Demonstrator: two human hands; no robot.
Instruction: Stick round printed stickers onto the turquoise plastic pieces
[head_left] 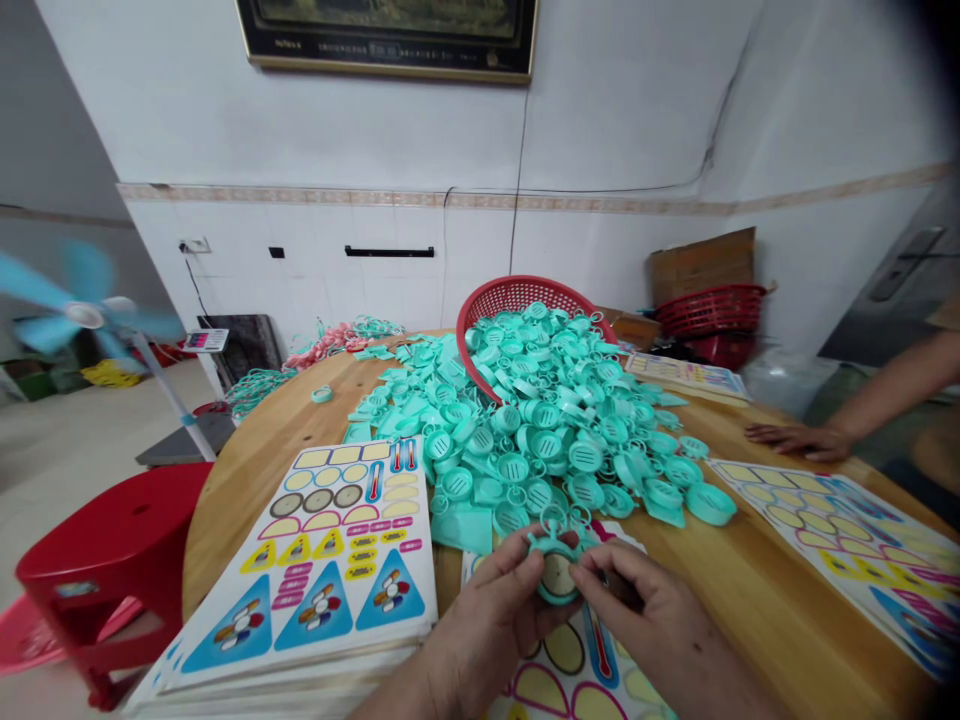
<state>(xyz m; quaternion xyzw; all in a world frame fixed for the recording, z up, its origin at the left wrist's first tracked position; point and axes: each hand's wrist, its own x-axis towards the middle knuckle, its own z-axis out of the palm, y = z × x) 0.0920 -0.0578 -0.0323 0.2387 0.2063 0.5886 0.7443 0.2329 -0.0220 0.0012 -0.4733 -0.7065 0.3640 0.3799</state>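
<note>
My left hand (pixel 487 610) and my right hand (pixel 637 600) both grip a round mint-green plastic tag (pixel 556 572) with a small ring at its top, and its centre shows a beige disc. Something dark shows by my right fingers, too hidden to name. Beneath my hands lies a printed sticker sheet (pixel 577 670), partly covered by them. A larger stack of sticker sheets (pixel 315 570) sits to the left. A big heap of similar mint-green tags (pixel 540 420) spreads just beyond my fingers.
A red plastic basket (pixel 517 298) lies tipped behind the heap on the round wooden table (pixel 757 560). A co-worker's hand (pixel 799 440) rests at right near another sticker sheet (pixel 832 550). Red baskets (pixel 712 310), a spinning fan (pixel 82 315) and a red stool (pixel 112 560) stand nearby.
</note>
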